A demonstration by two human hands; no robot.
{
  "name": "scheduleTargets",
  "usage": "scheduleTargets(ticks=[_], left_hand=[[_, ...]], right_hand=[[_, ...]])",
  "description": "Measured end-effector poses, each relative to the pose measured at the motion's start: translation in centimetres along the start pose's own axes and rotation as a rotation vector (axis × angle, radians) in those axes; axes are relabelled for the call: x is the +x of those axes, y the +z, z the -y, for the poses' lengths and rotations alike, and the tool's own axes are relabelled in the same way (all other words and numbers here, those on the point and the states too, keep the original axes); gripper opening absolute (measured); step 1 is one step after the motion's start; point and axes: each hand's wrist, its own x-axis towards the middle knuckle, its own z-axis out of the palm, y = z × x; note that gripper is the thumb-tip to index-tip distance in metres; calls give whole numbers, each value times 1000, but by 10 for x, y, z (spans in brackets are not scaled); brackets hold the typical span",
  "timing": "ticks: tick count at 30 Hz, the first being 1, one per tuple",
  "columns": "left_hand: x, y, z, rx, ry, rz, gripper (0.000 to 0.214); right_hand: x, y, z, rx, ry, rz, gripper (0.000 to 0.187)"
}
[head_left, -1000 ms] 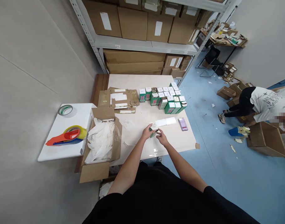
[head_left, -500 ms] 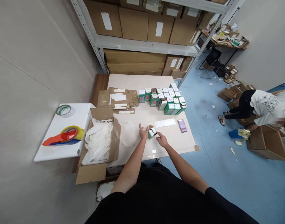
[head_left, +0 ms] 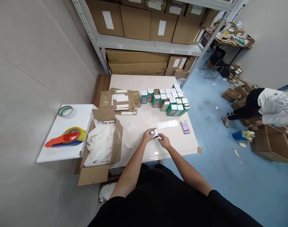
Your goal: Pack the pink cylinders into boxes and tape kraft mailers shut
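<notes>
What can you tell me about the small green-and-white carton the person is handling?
The small carton looks like paperboard, with green sides and a white panel facing up. Its detail is too small to read. The left hand grips it from one side, while the fingers of the right hand reach its other side, though actual contact is hard to confirm. It sits over the pale table, near the front edge, and it resembles the grouped cartons farther along.

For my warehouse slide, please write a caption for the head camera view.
The left hand and right hand hold a small green-and-white box at a white table, beside rows of similar boxes.
</notes>
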Motion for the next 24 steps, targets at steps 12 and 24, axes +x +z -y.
scheduleTargets(ticks=[12, 24], left_hand=[[5, -1, -5, -34, -91, 36, 42], [-8, -13, 17, 55, 230, 187, 91]], right_hand=[[0, -1, 11, -98, 33, -21, 42], [25, 7, 36, -356, 90, -134, 25]])
